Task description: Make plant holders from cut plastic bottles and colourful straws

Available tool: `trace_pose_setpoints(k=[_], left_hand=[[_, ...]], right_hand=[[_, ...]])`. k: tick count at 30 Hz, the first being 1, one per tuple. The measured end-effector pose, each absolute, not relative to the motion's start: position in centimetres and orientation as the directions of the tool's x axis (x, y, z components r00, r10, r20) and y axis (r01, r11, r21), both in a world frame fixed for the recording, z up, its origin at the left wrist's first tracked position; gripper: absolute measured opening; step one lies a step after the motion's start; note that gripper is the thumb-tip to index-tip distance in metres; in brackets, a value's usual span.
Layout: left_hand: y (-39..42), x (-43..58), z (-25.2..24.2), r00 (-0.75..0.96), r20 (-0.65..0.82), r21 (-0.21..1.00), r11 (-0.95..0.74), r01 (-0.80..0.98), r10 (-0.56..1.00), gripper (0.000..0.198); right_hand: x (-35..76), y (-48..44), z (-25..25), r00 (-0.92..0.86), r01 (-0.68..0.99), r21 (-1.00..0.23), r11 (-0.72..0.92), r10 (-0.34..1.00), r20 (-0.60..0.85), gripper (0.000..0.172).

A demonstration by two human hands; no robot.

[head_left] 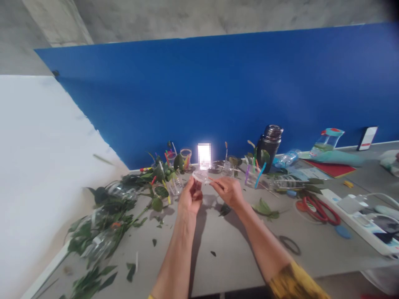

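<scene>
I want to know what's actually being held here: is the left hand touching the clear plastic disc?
Touching. The head view shows the left hand raised with its fingertips against the lower edge of the clear plastic disc, with no gap visible.

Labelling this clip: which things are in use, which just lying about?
In use: left hand holding clear plastic disc; right hand pinching orange strip.
Lying about: red-handled scissors, white power strip, dark thermos.

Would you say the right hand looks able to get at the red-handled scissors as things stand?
Probably yes: only a flat leafy sprig lies between the right hand and the red-handled scissors.
</scene>
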State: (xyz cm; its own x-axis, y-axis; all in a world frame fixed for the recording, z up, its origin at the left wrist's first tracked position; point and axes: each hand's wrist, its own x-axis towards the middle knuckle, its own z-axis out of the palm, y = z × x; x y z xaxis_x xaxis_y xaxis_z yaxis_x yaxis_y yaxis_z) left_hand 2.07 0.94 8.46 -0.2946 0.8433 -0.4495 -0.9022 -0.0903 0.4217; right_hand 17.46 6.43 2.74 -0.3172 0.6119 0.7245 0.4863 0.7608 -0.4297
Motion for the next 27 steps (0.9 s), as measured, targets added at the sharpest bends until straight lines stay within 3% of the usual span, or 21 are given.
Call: trace_pose_setpoints(k=[4,13,21,27], left_hand=[[1.0,1.8,8.7,-0.276,-0.495,0.377,-0.083,-0.922,0.824,0.021],[0.8,1.8,9.4,-0.347,-0.486,0.402,-0.147,-0.904,0.802,0.022],[0.9,1.9,8.9,-0.491,-0.397,0.508,-0.26,-0.821,0.775,0.02],[0.7,2.0,9.3,-0.39,-0.477,0.429,-0.179,-0.885,0.787,0.022]], right_hand=[[17.2,5.9,3.1,-0.312,0.534,-0.278,0.799,0.491,0.813,0.037],[16.6,4.9,3.8,-0.343,0.574,-0.145,0.806,0.397,0.851,0.04],[16.0,4.0,4.1,-0.359,0.518,-0.135,0.845,0.358,0.862,0.039],[16.5,5.0,3.4,-0.326,0.558,-0.247,0.792,0.483,0.813,0.038]])
